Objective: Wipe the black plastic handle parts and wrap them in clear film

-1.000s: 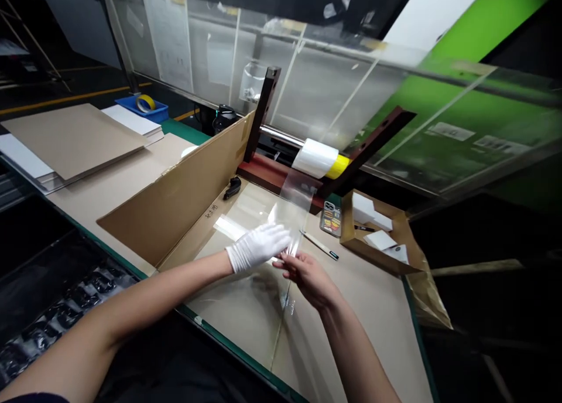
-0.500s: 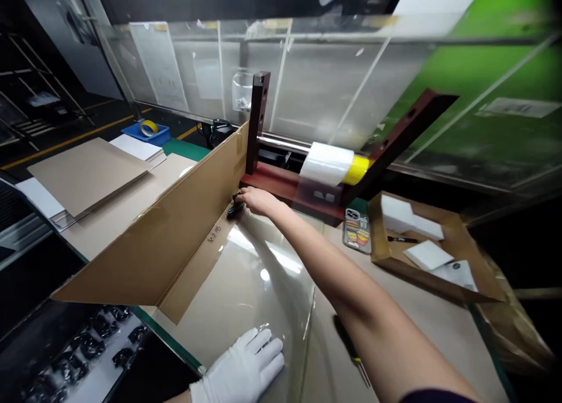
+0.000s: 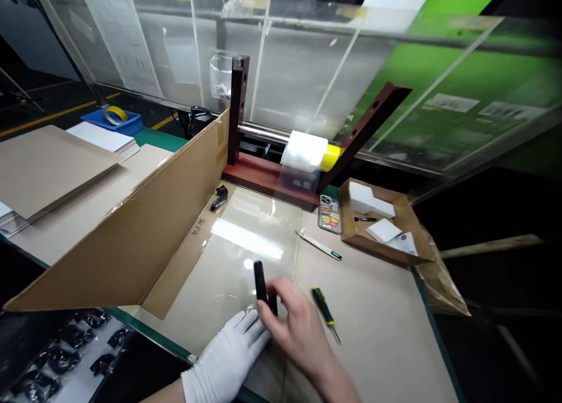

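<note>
My right hand [image 3: 295, 321] is bare and grips a slim black tool [image 3: 261, 286] upright, its lower end hidden by my fingers. My gloved left hand [image 3: 226, 350] lies flat on a clear plastic film [image 3: 246, 256] spread over the tan table top, holding nothing. The film runs back towards a white film roll [image 3: 304, 151] with a yellow end, mounted on a steel rod between dark red brackets. A green-and-yellow-handled screwdriver [image 3: 324, 305] lies just right of my right hand. Near the cardboard wall sits a small black clip [image 3: 218, 198].
A tall cardboard wall [image 3: 132, 227] stands along the film's left side. To the right lie a marking tool [image 3: 318, 245], a phone in a colourful case [image 3: 329, 214] and a cardboard tray [image 3: 377, 227] with white pieces. Black parts [image 3: 61, 350] lie in a tray at lower left.
My right hand has come back from beside the cardboard wall, over the film, and now holds the black tool. My left hand has shifted slightly forward. The view has turned a little.
</note>
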Action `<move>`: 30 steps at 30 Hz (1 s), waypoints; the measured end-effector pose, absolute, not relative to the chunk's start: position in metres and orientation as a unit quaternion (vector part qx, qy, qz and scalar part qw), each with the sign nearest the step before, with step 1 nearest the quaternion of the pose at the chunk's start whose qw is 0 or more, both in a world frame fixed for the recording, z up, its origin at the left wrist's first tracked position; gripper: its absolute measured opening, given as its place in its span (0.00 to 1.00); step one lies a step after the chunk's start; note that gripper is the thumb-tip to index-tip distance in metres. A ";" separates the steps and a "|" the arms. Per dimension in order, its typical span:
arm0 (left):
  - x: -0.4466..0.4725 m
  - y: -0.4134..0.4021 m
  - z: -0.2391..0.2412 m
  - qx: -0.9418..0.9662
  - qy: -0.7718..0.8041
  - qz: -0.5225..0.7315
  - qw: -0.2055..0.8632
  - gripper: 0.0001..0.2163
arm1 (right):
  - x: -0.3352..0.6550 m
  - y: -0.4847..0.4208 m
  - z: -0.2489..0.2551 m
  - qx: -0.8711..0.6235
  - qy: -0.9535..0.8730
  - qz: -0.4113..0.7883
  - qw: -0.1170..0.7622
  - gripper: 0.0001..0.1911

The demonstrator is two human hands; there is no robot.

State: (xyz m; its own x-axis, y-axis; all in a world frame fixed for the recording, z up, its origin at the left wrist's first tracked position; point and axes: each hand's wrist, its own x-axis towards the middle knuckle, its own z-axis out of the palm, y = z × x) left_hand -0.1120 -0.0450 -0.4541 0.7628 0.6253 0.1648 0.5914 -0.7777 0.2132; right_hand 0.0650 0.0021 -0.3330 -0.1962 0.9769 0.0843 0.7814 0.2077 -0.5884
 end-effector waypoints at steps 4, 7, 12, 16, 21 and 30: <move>-0.111 -0.045 -0.442 0.941 0.313 0.083 0.099 0.23 | 0.066 -0.036 -0.381 -0.710 -0.657 0.136 0.213 0.11; -0.114 -0.043 -0.421 0.946 0.297 0.056 0.121 0.21 | 0.063 0.005 -0.397 -0.720 -0.660 0.107 0.187 0.10; -0.112 -0.040 -0.404 0.943 0.292 0.054 0.152 0.17 | 0.076 0.025 -0.389 -0.705 -0.676 0.142 0.161 0.09; -0.113 -0.027 -0.397 0.911 0.292 0.116 0.269 0.15 | 0.086 -0.032 -0.364 -0.618 -0.734 0.235 0.154 0.19; -0.113 0.024 -0.381 0.789 0.378 0.180 0.449 0.18 | 0.099 -0.024 -0.361 -0.607 -0.677 0.348 0.227 0.09; -0.074 0.087 -0.418 0.702 0.576 0.220 0.357 0.30 | 0.135 0.097 -0.399 -0.735 -0.606 0.243 0.182 0.15</move>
State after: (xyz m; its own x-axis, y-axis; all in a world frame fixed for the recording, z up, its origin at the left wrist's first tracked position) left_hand -0.0741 0.0865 -0.4175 0.2404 0.9653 -0.1022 0.6519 -0.0825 0.7538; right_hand 0.1345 0.0969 -0.3992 0.1469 0.9796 -0.1374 0.8027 -0.1992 -0.5621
